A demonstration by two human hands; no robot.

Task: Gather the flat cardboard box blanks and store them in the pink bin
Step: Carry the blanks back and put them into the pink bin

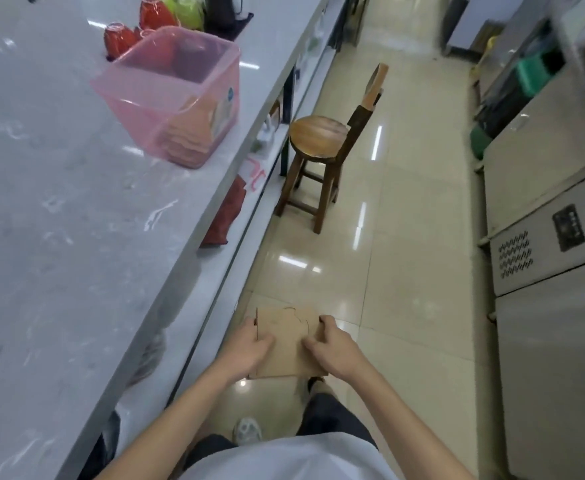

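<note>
Nearest: person's white shirt, dark trousers, 1 light shoe (247, 430) on the tiled floor (405, 271). Both forearms reach fwd over the floor, beside the counter, not over it.

Left hand (247, 348) is closed on the left edge of a stack of flat cardboard blanks (286, 336), thumb on top, fingers curled under. Right hand (331, 346) grips the right edge the same way, thumb pressed on the top sheet, fingertips wrapped round the far corner. Stack is held roughly level in the air, above the floor; top blank shows cut curved flap lines. Exact no. of sheets: can't tell.

Further out, left: long grey marble-look counter (59, 220). Pink bin (173, 95) sits on it near the counter's right edge, translucent, open top, w/ more brown blanks stacked inside at the bottom. Well apart from the hands.

Behind the bin: red cups (121, 38) upside down, green cups (187, 10). Mid-floor: wooden stool (319, 140). Right side: steel fridge units (544, 237).
</note>
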